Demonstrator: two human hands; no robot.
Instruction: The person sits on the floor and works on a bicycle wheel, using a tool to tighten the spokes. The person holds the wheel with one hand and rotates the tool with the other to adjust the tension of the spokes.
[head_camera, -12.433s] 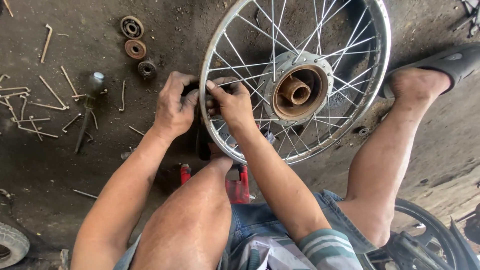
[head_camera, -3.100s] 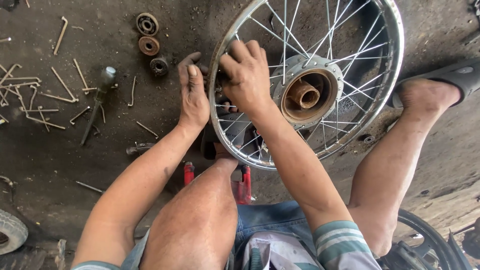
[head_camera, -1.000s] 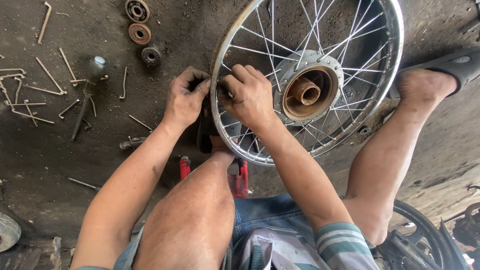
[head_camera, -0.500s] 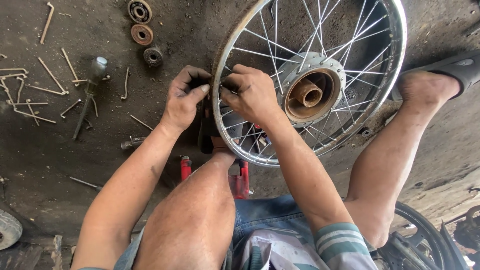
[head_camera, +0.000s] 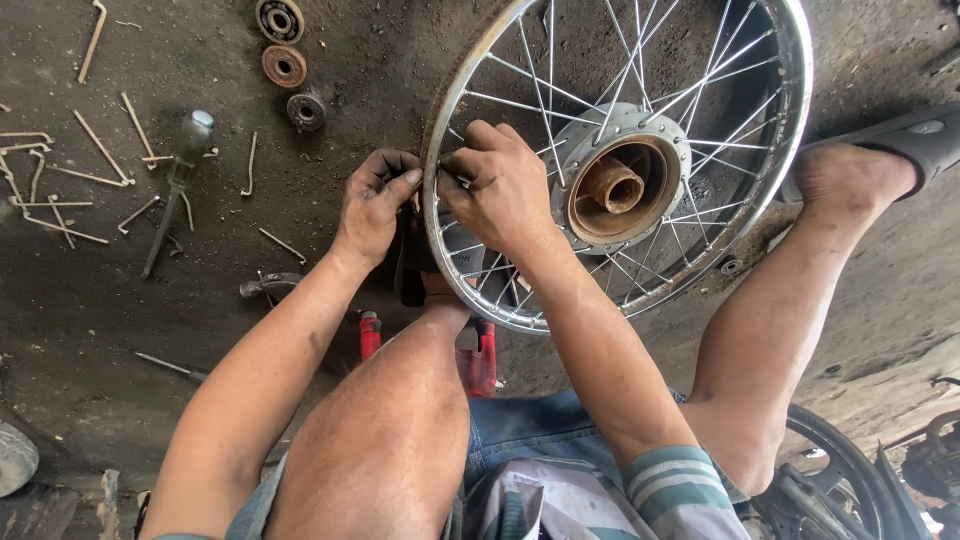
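- Floor (head_camera: 300, 330): dark, gritty ground under everything. We sit low on it, knees up, looking down.
- Wheel (head_camera: 790, 120): spoked rim lying near flat, filling the frame from 12 to 3 o'clock. A foot in a sandal (head_camera: 900, 135) rests by its edge at 3 o'clock.
- Hub (head_camera: 620, 185): rusty drum with a centre sleeve, at the wheel's middle, toward 3 o'clock from both our hands.
- Right hand (head_camera: 500, 190): lies over the spokes inside the rim at the wheel's 9 o'clock. Fingers pressed together, pinching something small at the rim. It looks like a spoke end, but we cannot tell for sure.
- Left hand (head_camera: 375, 205): just outside the rim, opposite the right hand, fingers curled and thumb pressed in toward the same spot. Whether it holds a tool is hidden.
- Key relation: the worked spoke (head_camera: 520, 85) region sits between the two hands, right at the rim. The spokes' long axes run from there toward the hub, roughly 9 to 3 o'clock. Both hands touch the rim; the right is nearer the hub side, the left the outer side.
- Red-handled tool (head_camera: 480, 350): under the rim at 6 o'clock, partly hidden by our knee.
- Screwdriver (head_camera: 175, 190): at 9 o'clock on the floor, well apart from the hands.
- Bearings (head_camera: 285, 65): three round parts in a row at 11 o'clock.
- Loose spokes (head_camera: 60, 175): scattered at 9 to 10 o'clock.
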